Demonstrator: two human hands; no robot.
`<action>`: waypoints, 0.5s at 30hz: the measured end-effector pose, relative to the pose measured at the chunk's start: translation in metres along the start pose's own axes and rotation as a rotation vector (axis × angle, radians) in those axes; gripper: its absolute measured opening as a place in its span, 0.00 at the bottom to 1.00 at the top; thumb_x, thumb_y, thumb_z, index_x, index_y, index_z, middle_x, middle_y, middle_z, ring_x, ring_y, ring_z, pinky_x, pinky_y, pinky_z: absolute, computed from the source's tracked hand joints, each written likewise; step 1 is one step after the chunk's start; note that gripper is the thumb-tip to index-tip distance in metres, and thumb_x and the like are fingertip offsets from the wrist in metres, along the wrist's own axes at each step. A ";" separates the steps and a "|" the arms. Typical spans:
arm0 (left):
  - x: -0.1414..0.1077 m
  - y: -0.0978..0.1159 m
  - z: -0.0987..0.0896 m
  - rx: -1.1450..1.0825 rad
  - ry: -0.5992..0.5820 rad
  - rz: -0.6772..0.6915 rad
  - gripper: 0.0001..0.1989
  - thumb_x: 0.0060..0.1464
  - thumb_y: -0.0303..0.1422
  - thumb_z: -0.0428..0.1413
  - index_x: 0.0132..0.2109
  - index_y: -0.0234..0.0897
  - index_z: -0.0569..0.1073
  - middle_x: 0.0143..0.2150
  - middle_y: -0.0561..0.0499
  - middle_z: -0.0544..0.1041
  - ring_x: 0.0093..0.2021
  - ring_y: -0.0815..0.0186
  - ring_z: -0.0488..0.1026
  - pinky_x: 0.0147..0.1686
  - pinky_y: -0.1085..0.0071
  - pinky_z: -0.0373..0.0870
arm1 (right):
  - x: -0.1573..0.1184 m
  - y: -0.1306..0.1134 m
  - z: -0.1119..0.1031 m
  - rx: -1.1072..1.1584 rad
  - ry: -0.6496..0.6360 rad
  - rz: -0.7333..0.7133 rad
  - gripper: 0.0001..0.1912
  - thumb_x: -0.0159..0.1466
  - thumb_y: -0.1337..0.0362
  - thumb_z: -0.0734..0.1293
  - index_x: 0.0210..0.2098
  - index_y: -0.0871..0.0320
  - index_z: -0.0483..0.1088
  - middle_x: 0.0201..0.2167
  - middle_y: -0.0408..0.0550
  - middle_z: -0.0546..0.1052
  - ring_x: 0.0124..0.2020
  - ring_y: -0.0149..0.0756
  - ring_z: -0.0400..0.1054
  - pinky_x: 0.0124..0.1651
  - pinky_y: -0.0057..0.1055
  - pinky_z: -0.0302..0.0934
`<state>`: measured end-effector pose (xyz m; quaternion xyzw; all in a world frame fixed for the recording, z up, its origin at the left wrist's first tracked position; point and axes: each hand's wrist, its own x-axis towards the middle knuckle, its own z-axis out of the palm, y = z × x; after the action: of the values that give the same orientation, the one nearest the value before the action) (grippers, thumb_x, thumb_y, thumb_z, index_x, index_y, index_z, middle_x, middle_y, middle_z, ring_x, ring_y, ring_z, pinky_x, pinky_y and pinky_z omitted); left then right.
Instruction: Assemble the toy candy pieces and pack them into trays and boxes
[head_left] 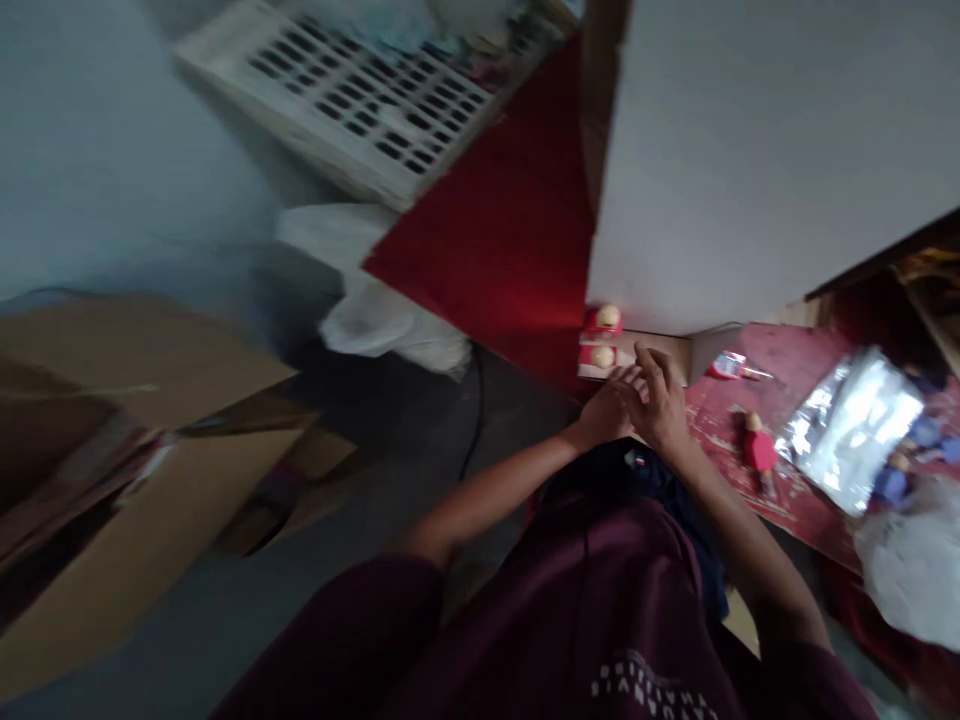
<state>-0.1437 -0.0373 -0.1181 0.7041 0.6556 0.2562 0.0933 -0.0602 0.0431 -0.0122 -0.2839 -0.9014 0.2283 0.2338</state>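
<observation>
Close together at the red table's near edge are my left hand point(606, 408) and my right hand point(660, 400), in front of a small open carton point(667, 350). The left fingers are partly behind the right hand and blurred, so what they hold, if anything, is hidden. My right hand has its fingers apart, with nothing visible between them. Two red packs with pale round tops, an upper one point(604, 319) and a lower one point(600, 357), lie at the carton's left end.
A large white panel point(750, 150) rises behind the carton. Right are a red figure point(759, 448), a silver bag point(859, 430) and a plastic bag point(915, 570). Left are a white crate point(300, 130), plastic sheeting point(397, 320) and an open cardboard box point(165, 520).
</observation>
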 end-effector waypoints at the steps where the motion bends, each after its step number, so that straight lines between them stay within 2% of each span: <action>1: -0.002 -0.001 0.001 0.013 0.037 0.053 0.26 0.66 0.33 0.47 0.66 0.24 0.65 0.68 0.35 0.67 0.72 0.50 0.57 0.71 0.50 0.53 | -0.016 0.009 -0.010 -0.031 0.047 0.059 0.22 0.71 0.64 0.62 0.63 0.54 0.65 0.54 0.58 0.72 0.54 0.45 0.69 0.55 0.44 0.69; 3: -0.005 -0.004 0.006 0.025 0.118 0.102 0.29 0.66 0.33 0.48 0.70 0.25 0.60 0.71 0.34 0.64 0.75 0.50 0.52 0.73 0.48 0.49 | -0.051 0.036 -0.035 -0.170 0.171 0.232 0.18 0.72 0.61 0.61 0.59 0.56 0.69 0.52 0.57 0.73 0.53 0.44 0.69 0.56 0.45 0.68; 5: -0.006 -0.007 0.011 0.018 0.165 0.115 0.31 0.66 0.33 0.49 0.72 0.27 0.56 0.71 0.35 0.63 0.75 0.52 0.51 0.73 0.49 0.48 | -0.091 0.067 -0.062 -0.389 0.262 0.446 0.17 0.72 0.57 0.60 0.54 0.59 0.71 0.51 0.59 0.74 0.53 0.46 0.69 0.58 0.49 0.65; 6: -0.007 -0.008 0.013 0.013 0.173 0.118 0.32 0.66 0.33 0.49 0.73 0.28 0.54 0.71 0.36 0.63 0.75 0.52 0.51 0.73 0.49 0.47 | -0.111 0.083 -0.075 -0.502 0.261 0.551 0.19 0.72 0.55 0.60 0.54 0.61 0.72 0.52 0.61 0.74 0.54 0.49 0.68 0.59 0.52 0.63; 9: -0.007 -0.008 0.016 0.012 0.167 0.111 0.34 0.66 0.33 0.49 0.75 0.31 0.51 0.72 0.38 0.62 0.75 0.53 0.51 0.74 0.49 0.47 | -0.162 0.118 -0.099 -0.661 0.081 0.777 0.28 0.69 0.50 0.62 0.59 0.65 0.69 0.53 0.67 0.73 0.56 0.56 0.66 0.59 0.57 0.60; 11: -0.007 -0.006 0.017 0.021 0.162 0.106 0.34 0.66 0.33 0.49 0.74 0.30 0.52 0.72 0.38 0.62 0.75 0.52 0.51 0.74 0.49 0.47 | -0.181 0.128 -0.102 -0.614 -0.024 0.825 0.31 0.67 0.50 0.62 0.61 0.67 0.66 0.51 0.68 0.74 0.53 0.56 0.67 0.56 0.54 0.61; 12: -0.007 -0.006 0.017 0.026 0.156 0.102 0.33 0.66 0.33 0.49 0.74 0.30 0.53 0.72 0.37 0.62 0.75 0.52 0.51 0.74 0.48 0.47 | -0.185 0.128 -0.101 -0.570 -0.031 0.831 0.33 0.67 0.49 0.62 0.62 0.67 0.65 0.50 0.68 0.75 0.52 0.56 0.68 0.54 0.53 0.63; 15: -0.007 -0.005 0.018 0.043 0.111 0.089 0.30 0.67 0.35 0.48 0.72 0.30 0.58 0.72 0.38 0.62 0.76 0.52 0.50 0.74 0.48 0.47 | -0.175 0.108 -0.094 -0.372 0.110 0.810 0.35 0.68 0.49 0.61 0.67 0.65 0.60 0.48 0.64 0.76 0.45 0.51 0.72 0.47 0.47 0.67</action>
<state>-0.1396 -0.0396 -0.1373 0.7193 0.6331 0.2845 0.0300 0.1628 0.0401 -0.0482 -0.6628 -0.7296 0.1199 0.1182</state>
